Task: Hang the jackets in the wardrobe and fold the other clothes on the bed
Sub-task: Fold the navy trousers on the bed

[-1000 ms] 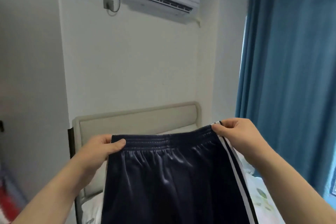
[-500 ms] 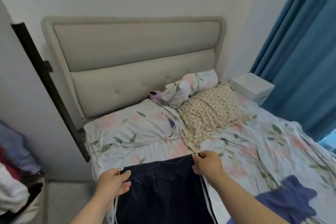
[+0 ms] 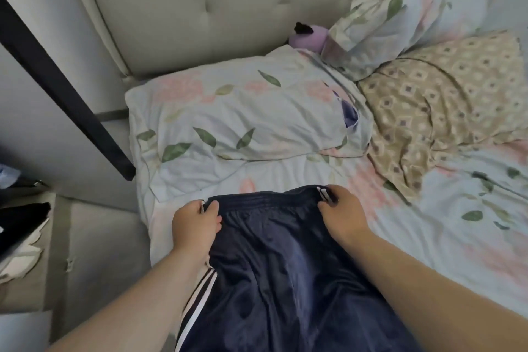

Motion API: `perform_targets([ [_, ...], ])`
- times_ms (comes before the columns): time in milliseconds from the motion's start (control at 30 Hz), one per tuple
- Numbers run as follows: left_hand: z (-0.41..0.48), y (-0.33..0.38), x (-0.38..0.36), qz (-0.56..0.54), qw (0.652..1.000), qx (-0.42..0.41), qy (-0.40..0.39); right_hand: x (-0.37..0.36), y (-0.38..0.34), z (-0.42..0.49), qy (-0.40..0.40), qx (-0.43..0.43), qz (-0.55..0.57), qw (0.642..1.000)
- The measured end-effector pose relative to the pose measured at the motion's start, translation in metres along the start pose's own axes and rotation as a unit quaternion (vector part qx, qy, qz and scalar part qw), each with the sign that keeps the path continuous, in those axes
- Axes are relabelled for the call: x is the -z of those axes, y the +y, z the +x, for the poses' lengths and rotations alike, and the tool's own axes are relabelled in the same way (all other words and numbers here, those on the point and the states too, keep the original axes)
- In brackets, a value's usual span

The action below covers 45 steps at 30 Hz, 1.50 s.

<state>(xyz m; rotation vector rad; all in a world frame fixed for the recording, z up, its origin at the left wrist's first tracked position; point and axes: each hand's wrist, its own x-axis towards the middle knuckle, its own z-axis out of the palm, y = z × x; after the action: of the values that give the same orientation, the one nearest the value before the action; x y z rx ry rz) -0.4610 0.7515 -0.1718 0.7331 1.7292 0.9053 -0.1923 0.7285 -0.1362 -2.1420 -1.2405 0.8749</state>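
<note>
Running out of the lower edge, the dark blue garment (image 3: 285, 271) shows only its elastic waistband and upper part, so its length cannot be told. A purple toy (image 3: 307, 38) is half hidden behind a crumpled pillow (image 3: 385, 23). The left hand (image 3: 197, 223) and the right hand (image 3: 343, 214) each keep a closed grip on one end of the waistband, fingers curled round the cloth. The garment is over the bed (image 3: 428, 251), near the floral pillow (image 3: 243, 114); whether it touches the sheet is unclear.
</note>
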Motion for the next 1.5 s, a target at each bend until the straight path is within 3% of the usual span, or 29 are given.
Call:
perform_targets([
  [167, 0.072, -0.019, -0.020, 0.120, 0.989, -0.070, 0.046, -0.057, 0.028, 0.061, -0.055, 0.067, -0.058, 0.995],
  [300, 0.113, -0.010, -0.032, 0.211, 0.944, -0.229, 0.108, -0.082, 0.023, 0.107, -0.020, 0.105, -0.066, 0.992],
  [367, 0.128, -0.004, -0.040, 0.235, 0.926, -0.265, 0.130, -0.091, 0.023, 0.123, 0.013, 0.132, -0.117, 0.984],
  [567, 0.153, -0.005, -0.060, 0.263, 0.907, -0.278, 0.176, -0.108, 0.020, 0.157, 0.094, 0.185, -0.270, 0.940],
  [900, 0.150, -0.004, -0.061, 0.270, 0.889, -0.316, 0.194, -0.108, 0.018, 0.162, 0.103, 0.206, -0.264, 0.937],
  [1033, 0.148, -0.004, -0.057, 0.269, 0.892, -0.325, 0.159, -0.108, 0.019, 0.164, 0.103, 0.213, -0.252, 0.938],
  [1133, 0.133, -0.005, -0.051, 0.307, 0.899, -0.299, 0.089, -0.100, 0.019, 0.157, 0.060, 0.226, -0.226, 0.946],
  [1233, 0.093, -0.015, -0.043, 0.257, 0.924, -0.283, -0.005, -0.085, 0.022, 0.128, -0.007, 0.220, -0.128, 0.967],
  [1333, 0.029, -0.037, -0.031, 0.251, 0.907, -0.337, 0.030, -0.060, 0.040, 0.075, 0.026, 0.246, -0.048, 0.968],
  [1500, -0.102, -0.112, -0.040, 0.269, 0.886, -0.376, 0.037, -0.022, 0.120, -0.036, 0.017, 0.318, -0.076, 0.945],
])
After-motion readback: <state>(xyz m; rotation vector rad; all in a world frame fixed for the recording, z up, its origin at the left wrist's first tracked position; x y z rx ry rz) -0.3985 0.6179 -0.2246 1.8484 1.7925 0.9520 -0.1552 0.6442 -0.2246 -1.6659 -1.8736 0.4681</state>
